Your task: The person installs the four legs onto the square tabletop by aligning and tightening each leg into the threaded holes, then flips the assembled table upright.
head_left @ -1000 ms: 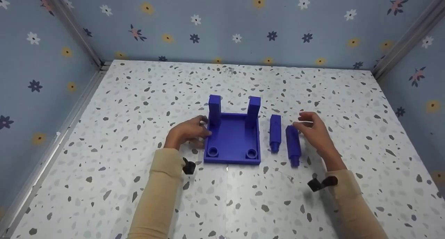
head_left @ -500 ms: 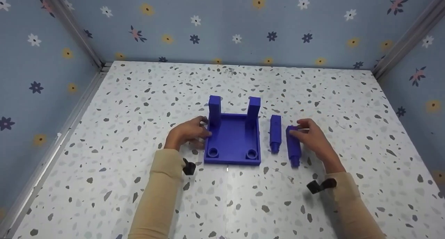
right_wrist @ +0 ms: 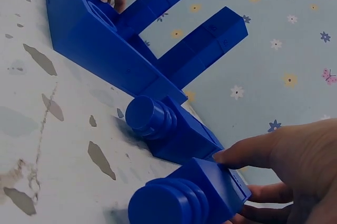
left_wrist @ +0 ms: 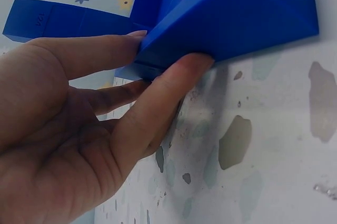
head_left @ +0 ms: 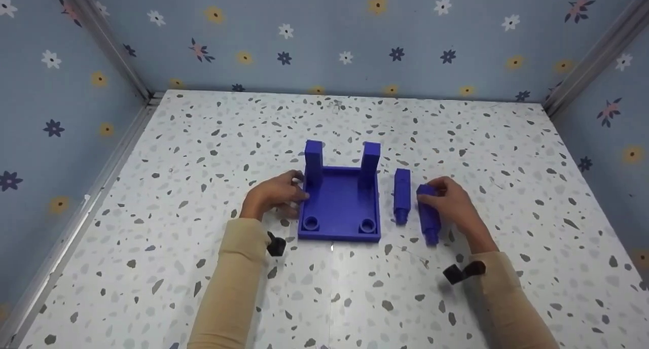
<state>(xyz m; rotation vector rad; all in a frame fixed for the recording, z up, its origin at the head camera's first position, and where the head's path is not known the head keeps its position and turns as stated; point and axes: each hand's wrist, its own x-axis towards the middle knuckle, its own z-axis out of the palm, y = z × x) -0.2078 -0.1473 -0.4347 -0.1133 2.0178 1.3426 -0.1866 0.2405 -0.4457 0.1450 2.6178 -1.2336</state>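
A square blue plastic toy table top [head_left: 340, 202] lies upside down, its raised rim upward. Two square legs stand upright at its far corners: a left leg [head_left: 314, 159] and a right leg [head_left: 370, 161]. Round threaded sockets show at the near corners. My left hand [head_left: 276, 190] holds the left edge, one fingertip over the rim and others against the outer wall. Two loose legs with threaded ends lie to the right. My right hand [head_left: 453, 203] pinches the outer leg [head_left: 430, 223], thumb on top, fingers partly hidden behind. The inner leg [head_left: 402, 194] lies untouched beside it.
The speckled white table [head_left: 177, 268] has a seam running toward me. A blue flowered panel [head_left: 334, 39] stands along its back, with similar panels at both sides. Dark camera mounts stick out from both wrists.
My right hand has come down and leftward onto the outer loose leg, closing its thumb and fingers around its far end. The left hand and table top stay put.
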